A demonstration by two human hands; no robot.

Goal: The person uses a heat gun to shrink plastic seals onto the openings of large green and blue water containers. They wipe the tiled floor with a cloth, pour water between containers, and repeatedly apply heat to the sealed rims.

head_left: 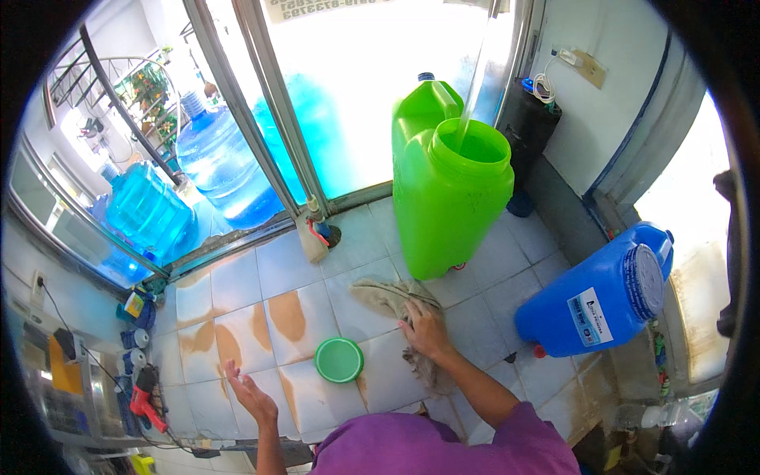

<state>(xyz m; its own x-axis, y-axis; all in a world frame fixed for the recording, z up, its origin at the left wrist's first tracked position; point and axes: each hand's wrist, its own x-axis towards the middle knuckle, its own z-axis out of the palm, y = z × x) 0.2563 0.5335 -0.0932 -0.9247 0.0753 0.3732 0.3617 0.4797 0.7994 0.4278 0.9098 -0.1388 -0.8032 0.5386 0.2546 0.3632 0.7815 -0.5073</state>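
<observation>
My right hand (427,329) presses down on a crumpled grey-beige rag (381,298) that lies on the white tiles, with its fingers closed on the cloth. Nothing is in my left hand (253,399), which hovers over the tiles at the left with its fingers apart. Between my hands a round green lid (339,360) lies flat. Just beyond the rag stands a tall lime-green water jug (453,202), its wide mouth uncapped. A stream of water (472,83) falls into that mouth from above.
A blue jug (586,305) with a closed cap stands at the right. A small red-handled valve (318,234) rises by the window frame. A red heat gun (147,400) and cords sit at the left edge. Large blue water bottles (229,170) show behind glass. Brown stains mark the tiles.
</observation>
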